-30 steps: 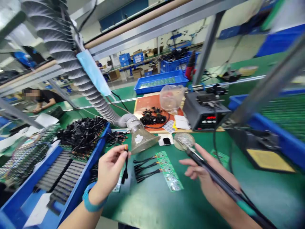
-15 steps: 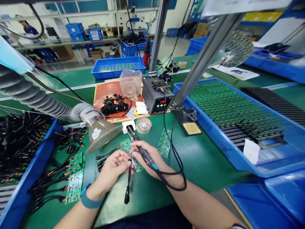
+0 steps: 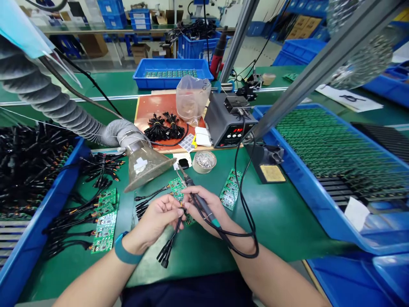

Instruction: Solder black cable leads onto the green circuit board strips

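My left hand (image 3: pixel 164 215) pinches a short black cable (image 3: pixel 171 239) near its thin coloured wires; its plug ends hang down toward the table edge. In my right hand (image 3: pixel 204 207) lies a soldering iron (image 3: pixel 203 204), its tip pointing away from me and its black cord looping over my forearm. Right-hand fingertips are close to the left ones at the wires. Beneath both hands is a green circuit board (image 3: pixel 176 186), partly hidden, with more black cables (image 3: pixel 150 196) on its left side. A second circuit board (image 3: pixel 231 189) rests to the right.
A fume funnel (image 3: pixel 145 166) hangs left of the hands. Beyond them stand a solder tin (image 3: pixel 204 161), a soldering station (image 3: pixel 228 123) and an iron stand with sponge (image 3: pixel 271 172). Blue bins with cables (image 3: pixel 81 153) and boards (image 3: pixel 266 128) flank the mat. Wired boards (image 3: pixel 105 228) lie left.
The view has shifted, so the bench appears moved. The hanging cable in my left hand now shows several plug ends instead of one. Both hands keep their grips.
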Action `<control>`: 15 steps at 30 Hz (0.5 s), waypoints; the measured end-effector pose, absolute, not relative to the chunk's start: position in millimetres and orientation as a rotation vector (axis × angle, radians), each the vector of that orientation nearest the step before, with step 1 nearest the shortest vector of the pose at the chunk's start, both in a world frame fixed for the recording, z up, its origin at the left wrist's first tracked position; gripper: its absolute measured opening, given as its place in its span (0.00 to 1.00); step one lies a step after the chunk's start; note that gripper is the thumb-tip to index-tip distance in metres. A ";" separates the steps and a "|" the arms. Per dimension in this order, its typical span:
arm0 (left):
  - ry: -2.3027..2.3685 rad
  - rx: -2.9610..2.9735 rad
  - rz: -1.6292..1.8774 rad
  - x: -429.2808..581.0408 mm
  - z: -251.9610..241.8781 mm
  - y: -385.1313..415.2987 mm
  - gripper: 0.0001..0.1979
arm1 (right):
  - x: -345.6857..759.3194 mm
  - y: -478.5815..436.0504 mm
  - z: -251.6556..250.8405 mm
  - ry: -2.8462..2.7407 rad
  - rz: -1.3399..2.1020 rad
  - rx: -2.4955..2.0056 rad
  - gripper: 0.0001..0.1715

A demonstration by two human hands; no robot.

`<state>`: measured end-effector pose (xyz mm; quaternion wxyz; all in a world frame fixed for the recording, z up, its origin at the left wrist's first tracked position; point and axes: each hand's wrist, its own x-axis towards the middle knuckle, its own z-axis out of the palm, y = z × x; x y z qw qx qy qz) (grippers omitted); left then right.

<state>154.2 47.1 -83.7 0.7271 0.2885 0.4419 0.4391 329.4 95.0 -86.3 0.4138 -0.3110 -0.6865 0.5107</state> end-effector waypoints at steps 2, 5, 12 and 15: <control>1.010 0.666 0.992 155.4 -83.4 46.1 0.21 | 328.6 94.8 -86.8 -1.758 1.232 -0.781 0.14; 1.116 0.734 1.016 158.7 -85.5 44.1 0.19 | 327.1 94.2 -87.7 -1.823 1.126 -0.795 0.14; 1.364 1.086 1.145 163.6 -103.8 35.8 0.08 | 318.9 92.6 -96.9 -1.880 0.883 -0.803 0.17; 1.464 1.290 1.173 163.5 -107.5 32.6 0.06 | 316.3 90.0 -101.7 -1.853 0.906 -0.866 0.17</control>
